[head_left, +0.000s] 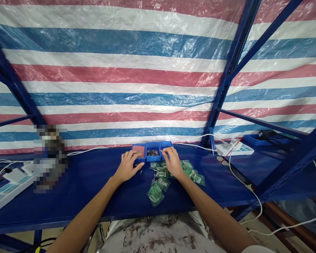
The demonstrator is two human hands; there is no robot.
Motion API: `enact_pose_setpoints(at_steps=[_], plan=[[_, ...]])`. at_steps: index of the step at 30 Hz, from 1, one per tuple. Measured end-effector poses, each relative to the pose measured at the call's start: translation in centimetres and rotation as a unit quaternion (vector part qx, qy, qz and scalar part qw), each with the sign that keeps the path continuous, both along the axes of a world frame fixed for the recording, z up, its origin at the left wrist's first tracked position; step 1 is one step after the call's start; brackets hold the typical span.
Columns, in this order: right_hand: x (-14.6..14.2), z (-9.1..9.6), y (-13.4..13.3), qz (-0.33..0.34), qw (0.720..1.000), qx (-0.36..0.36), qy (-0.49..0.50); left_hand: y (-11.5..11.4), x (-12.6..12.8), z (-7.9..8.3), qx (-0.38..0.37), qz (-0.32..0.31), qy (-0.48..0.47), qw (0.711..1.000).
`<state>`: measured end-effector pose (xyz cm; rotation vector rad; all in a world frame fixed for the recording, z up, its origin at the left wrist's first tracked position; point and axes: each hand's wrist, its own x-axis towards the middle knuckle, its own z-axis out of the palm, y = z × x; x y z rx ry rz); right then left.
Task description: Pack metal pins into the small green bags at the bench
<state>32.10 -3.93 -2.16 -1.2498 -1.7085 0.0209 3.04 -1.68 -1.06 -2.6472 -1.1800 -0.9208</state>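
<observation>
My left hand (129, 165) is open, thumb and fingers apart, resting at the front left of a small blue bin with a flat pink piece (138, 150) in it. A few small slim pieces (141, 172) lie by its thumb. My right hand (173, 162) has its fingers pinched at the side of the middle blue bin (153, 159), which holds a heap of small dark metal pieces (153, 153). What the pinch holds is too small to make out. A third blue bin (165, 143) is partly hidden behind the right hand. Clear green-tinted packets (156, 194) lie around that hand.
On the blue tabletop (94, 189), a white power strip (12, 188) lies at left beside a pixelated patch (50, 161). Another white power strip (235, 148) with cables is at right. Blue metal posts (223, 84) and a striped tarp (121, 75) stand behind.
</observation>
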Motion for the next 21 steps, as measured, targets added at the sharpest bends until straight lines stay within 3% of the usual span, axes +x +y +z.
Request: enact_pose_setpoints(at_steps=[4, 13, 21], plan=[[-0.11, 0.41, -0.34, 0.033, 0.999, 0.004, 0.043, -0.18, -0.05, 0.05, 0.0, -0.025, 0.029, 0.999], [-0.55, 0.55, -0.91, 0.06, 0.998, 0.005, 0.014, 0.06, 0.15, -0.35, 0.007, -0.013, 0.031, 0.999], [-0.04, 0.05, -0.31, 0.076, 0.989, -0.051, 0.118, 0.39, -0.04, -0.6, -0.004, 0.009, 0.011, 1.0]])
